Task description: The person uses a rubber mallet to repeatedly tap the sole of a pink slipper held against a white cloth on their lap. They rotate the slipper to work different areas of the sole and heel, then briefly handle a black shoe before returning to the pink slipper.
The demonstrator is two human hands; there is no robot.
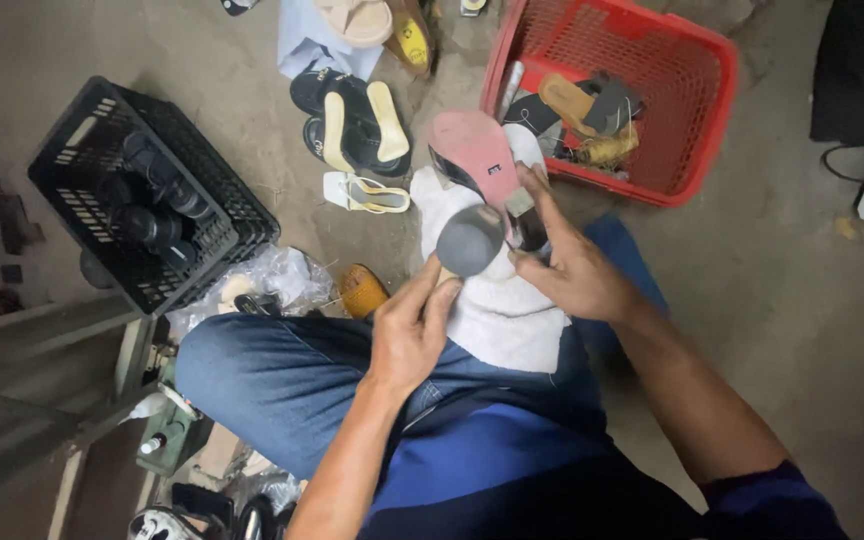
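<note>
Hands meet over our lap: our left hand (pixel 407 335) is closed around the handle of a hammer (pixel 468 242), whose round grey head sits just beside the shoe; our right hand (pixel 572 265) grips a pink-soled shoe (pixel 474 152), fingers stretched along it, sole up; both rest above a white cloth (pixel 497 310) on our jeans; a red basket (pixel 697 90) of sandals stands beyond, a black crate (pixel 72 165) to the left.
</note>
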